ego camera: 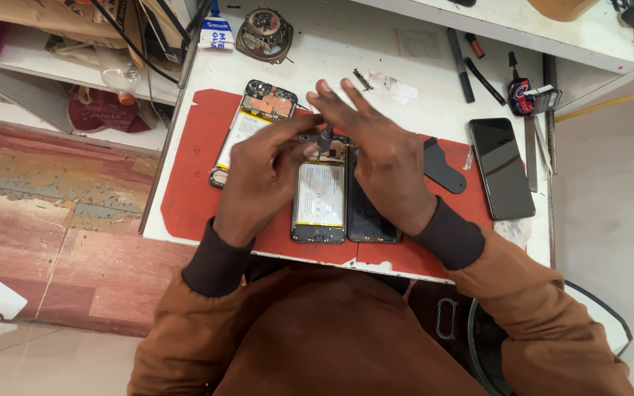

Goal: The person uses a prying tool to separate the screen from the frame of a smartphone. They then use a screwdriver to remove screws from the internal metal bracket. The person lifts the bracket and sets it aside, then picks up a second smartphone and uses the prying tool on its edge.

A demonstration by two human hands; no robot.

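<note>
Lying at left: second opened phone (pixel 252 126) on the red mat (pixel 188 187), back off.
Left hand (pixel 262 176): grip pinching a dark screwdriver (pixel 326 138) upright over the opened phone (pixel 320 192).
Opened phone: mid-mat on the bench (pixel 420 66), battery showing, a black cover (pixel 370 213) just beside it.
Right hand (pixel 379 158): fingers spread, palm over the cover, fingertips near the screwdriver.
Far right: intact black phone (pixel 501 168).

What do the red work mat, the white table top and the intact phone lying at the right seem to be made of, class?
Red mat: probably silicone or rubber, matte and lying flat and thin.
White table: likely painted or laminated board, smooth, scuffed and stained.
Phone: a glossy black face, apparently glass, with a faint sheen.
</note>
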